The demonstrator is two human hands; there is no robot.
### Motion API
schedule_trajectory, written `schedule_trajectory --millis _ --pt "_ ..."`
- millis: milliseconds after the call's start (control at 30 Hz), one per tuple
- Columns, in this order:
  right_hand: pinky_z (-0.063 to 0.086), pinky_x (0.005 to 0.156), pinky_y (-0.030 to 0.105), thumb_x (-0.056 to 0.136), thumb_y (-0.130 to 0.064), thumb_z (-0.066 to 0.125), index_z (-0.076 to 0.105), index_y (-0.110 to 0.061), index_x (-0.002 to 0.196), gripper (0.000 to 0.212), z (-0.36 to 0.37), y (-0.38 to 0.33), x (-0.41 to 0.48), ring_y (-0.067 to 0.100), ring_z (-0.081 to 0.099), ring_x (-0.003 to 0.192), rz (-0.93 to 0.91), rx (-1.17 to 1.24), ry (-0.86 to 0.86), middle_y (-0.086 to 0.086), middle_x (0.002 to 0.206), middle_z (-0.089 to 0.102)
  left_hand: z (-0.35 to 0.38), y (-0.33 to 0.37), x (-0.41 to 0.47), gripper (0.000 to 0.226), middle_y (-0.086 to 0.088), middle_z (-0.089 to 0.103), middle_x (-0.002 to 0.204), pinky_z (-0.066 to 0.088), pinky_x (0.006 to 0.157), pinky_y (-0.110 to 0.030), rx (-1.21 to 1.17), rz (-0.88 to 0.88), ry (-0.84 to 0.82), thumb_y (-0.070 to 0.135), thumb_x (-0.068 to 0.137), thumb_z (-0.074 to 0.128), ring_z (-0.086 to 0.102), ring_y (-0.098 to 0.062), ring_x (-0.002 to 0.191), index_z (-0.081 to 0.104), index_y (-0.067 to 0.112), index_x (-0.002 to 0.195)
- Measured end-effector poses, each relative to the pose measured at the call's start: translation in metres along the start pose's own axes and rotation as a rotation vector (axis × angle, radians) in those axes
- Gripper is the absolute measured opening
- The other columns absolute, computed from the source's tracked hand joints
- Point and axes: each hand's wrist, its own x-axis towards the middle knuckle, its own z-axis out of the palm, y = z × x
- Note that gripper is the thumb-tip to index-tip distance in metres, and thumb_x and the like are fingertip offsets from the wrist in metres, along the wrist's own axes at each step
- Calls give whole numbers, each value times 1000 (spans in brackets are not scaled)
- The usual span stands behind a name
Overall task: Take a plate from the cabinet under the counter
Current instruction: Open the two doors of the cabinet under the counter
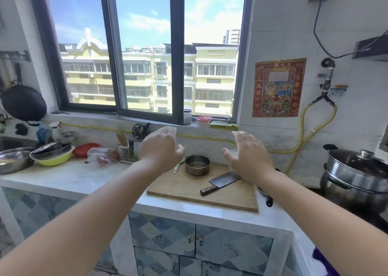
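Both arms stretched forward above counter (69, 177). Left hand (160, 147) loosely curled, empty. Right hand (248, 156) spread, fingers apart, empty, blurred. Beneath them: cutting board (189, 189) holding cleaver (222, 182) and small metal pot (197, 164). Cabinet (199, 244) under counter, near, doors closed; plate not visible.

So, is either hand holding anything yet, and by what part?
Nothing is held. The left hand and right hand hover empty above the cutting board; the cabinet doors are shut.
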Motion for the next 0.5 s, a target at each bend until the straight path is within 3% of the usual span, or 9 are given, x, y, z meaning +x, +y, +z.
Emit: schedule_trajectory --millis 100,267,500 --pt "23 115 40 90 -48 42 31 -12 142 64 15 7 15 22 29 139 10 -11 -18 6 149 37 20 -2 17 50 -5 58 122 42 80 -34 -18 17 0 35 80 46 54 -26 108 47 13 125" --pt "22 115 39 90 -47 42 31 -13 142 63 42 10 44 21 28 139 44 -17 -25 5 150 36 54 -14 47 60 -4 45 143 39 98 -37 -29 63 -42 37 83 46 43 -24 128 37 13 137" --pt "21 116 39 90 -47 41 30 -12 143 64 87 2 93 21 27 140 114 -41 -49 6 150 35 103 -58 96 62 -5 40 147 31 107 -36 -75 96 -105 37 84 47 35 -22 134 35 13 139"
